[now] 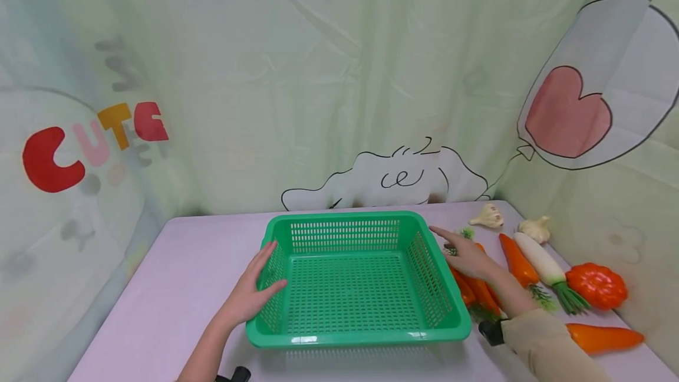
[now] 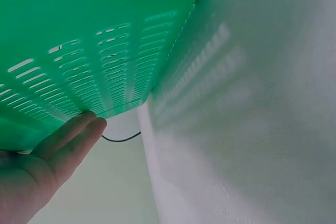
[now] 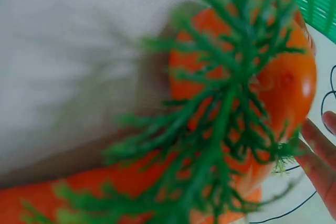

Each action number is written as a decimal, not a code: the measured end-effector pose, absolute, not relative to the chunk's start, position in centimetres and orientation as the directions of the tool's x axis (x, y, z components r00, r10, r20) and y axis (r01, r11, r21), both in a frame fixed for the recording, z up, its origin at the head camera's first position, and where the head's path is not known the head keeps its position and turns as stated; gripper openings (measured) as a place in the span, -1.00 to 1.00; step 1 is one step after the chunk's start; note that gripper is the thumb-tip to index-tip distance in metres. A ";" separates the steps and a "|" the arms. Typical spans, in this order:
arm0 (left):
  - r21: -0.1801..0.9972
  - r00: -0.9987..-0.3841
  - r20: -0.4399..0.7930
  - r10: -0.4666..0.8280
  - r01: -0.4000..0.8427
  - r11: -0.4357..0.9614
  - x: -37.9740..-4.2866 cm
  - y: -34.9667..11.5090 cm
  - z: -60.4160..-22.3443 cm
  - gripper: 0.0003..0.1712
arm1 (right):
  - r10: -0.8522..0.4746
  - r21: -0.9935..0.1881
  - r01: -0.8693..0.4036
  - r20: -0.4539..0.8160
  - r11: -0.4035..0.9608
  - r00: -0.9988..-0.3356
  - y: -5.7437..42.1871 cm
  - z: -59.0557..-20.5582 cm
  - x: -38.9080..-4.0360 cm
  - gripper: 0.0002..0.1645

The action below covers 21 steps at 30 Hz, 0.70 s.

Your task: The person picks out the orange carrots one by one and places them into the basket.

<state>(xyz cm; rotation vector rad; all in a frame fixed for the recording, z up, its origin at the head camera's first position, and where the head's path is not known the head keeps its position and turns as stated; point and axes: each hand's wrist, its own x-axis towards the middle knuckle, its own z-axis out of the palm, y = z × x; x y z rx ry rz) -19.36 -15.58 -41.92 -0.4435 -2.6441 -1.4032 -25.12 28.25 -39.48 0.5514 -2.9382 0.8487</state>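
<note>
A green plastic basket (image 1: pixel 350 339) with slotted walls stands in the middle of the table. My left hand (image 1: pixel 249 296) is at its left rim, with the thumb reaching over the inside and the other fingers fairly straight along the side. In the left wrist view, the fingertips (image 2: pixel 86 119) lie close against the slotted outer wall. At the basket's right rim is my right hand (image 1: pixel 469 257), its index finger extended toward the rim, palm empty. Several orange carrots (image 1: pixel 480 295) lie under and beside that hand. Leafy carrot greens (image 3: pixel 226 108) fill much of the right wrist view.
On the right lie two garlic bulbs (image 1: pixel 489 216), a white radish (image 1: pixel 541 257) with green stalks, a carrot (image 1: pixel 517 258), a ribbed red vegetable (image 1: pixel 596 285) and another carrot (image 1: pixel 605 338). Printed curtains (image 1: pixel 239 105) hang behind the pale table (image 1: pixel 175 276).
</note>
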 end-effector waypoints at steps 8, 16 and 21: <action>0.813 -0.952 0.215 0.217 0.298 0.501 -19.3 -15.7 -41.9 -0.11 | -0.337 -0.561 -0.320 0.076 0.764 -0.938 28.6 -40.6 -25.8 -0.36; 0.815 -0.945 0.213 0.246 0.311 0.489 -18.8 -16.2 -41.5 -0.09 | -0.309 -0.590 -0.267 0.030 0.762 -0.950 28.1 -41.1 -26.4 -0.30; 0.817 -0.945 0.214 0.248 0.312 0.485 -18.3 -16.5 -41.4 -0.08 | -0.328 -0.605 -0.280 0.034 0.745 -0.944 27.6 -41.5 -27.0 -0.30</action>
